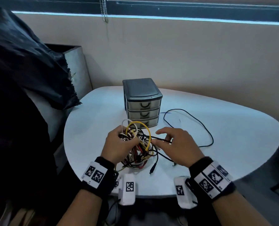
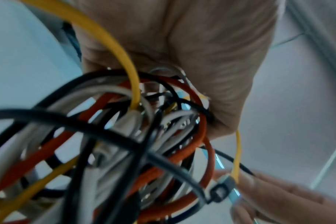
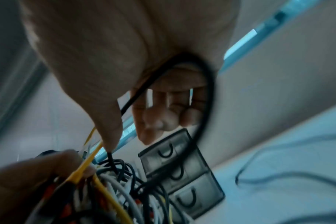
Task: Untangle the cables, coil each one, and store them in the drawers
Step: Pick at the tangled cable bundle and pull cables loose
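A tangle of yellow, red, white and black cables (image 1: 140, 152) lies on the white table (image 1: 90, 121), in front of a small grey drawer unit (image 1: 142, 101) whose three drawers are shut. My left hand (image 1: 122, 142) grips the top of the tangle (image 2: 125, 144), with a yellow loop (image 1: 142, 124) standing up above the fingers. My right hand (image 1: 171, 142) pinches a black cable (image 1: 161, 139) that leads out of the tangle. From the right wrist, this black cable (image 3: 207, 94) loops round under the palm and passes beneath the thumb (image 3: 109, 121). The drawer unit (image 3: 182, 169) shows behind the fingers.
A long black cable (image 1: 192, 121) trails in a loose loop over the table to the right of the drawers. Loose plug ends (image 1: 152, 168) lie near the front edge. A dark plastic bag (image 1: 21, 70) and a grey box (image 1: 77, 66) stand at the left; the wall is behind.
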The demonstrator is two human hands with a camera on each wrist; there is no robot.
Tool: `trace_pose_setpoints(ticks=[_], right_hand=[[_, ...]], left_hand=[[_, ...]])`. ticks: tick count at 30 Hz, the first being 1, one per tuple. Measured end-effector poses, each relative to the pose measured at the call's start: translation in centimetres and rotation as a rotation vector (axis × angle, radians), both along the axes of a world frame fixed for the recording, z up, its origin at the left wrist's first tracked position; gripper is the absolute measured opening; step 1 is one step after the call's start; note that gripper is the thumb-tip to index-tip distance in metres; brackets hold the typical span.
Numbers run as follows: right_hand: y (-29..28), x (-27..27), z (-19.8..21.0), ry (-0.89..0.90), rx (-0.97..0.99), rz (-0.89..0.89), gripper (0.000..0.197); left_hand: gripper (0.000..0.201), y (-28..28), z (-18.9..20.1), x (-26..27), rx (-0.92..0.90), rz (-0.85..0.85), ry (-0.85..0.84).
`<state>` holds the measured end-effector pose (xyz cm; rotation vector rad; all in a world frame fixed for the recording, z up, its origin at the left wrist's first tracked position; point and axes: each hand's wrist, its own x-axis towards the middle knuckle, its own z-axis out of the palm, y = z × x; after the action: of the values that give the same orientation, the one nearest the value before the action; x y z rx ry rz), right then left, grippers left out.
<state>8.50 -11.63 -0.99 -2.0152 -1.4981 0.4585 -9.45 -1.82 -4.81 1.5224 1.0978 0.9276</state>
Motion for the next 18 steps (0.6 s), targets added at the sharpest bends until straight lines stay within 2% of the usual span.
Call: trace_pose_setpoints(ticks=[3,6,8,10,12,13,14,16,17,18], right_hand=[[-1.0,-1.4,1.7,-0.251,0.081,0.003,0.025],[-2.8,-3.0,2.7,-0.350,0.090,0.094,0.019],[-4.0,-3.3,3.1,-0.357,0.104,0.079,0.020],[-4.6,-1.3,3.4,-0.274,0.260,-0.119,0.019],[-5.5,2.3,4.0,-0.078,0.472,-0.432,0.019],[-6.0,3.9,4.3,0.005,0.491,-0.554,0.019],[-6.6,5.0,4.3,0.024,0.414,-0.621,0.016],[-7.2,5.3,3.4,-0.139,0.186,-0.596,0.019],[-7.3,4.7,2.8,-0.280,0.160,-0.521,0.027],[-7.4,3.6,2.2,-0.435,0.216,-0.416,0.034]], left_hand=[[0.024,-1.9,1.0,0.5,0.077,-0.060,0.038],[0.026,-3.9,1.5,0.4,0.106,-0.069,0.024],[0.025,-4.6,1.5,-0.1,0.104,-0.047,0.029],[0.022,-4.8,1.4,-1.0,0.077,0.003,0.025],[0.022,-4.8,1.7,-1.9,0.046,0.053,0.007],[0.023,-4.9,2.0,-2.2,0.035,0.074,0.001],[0.024,-4.8,2.2,-2.3,0.033,0.084,0.001],[0.022,-4.9,2.7,-2.1,0.070,0.074,0.032],[0.022,-4.9,2.9,-1.8,0.097,0.058,0.050],[0.022,-4.9,3.2,-1.4,0.124,0.039,0.066]])
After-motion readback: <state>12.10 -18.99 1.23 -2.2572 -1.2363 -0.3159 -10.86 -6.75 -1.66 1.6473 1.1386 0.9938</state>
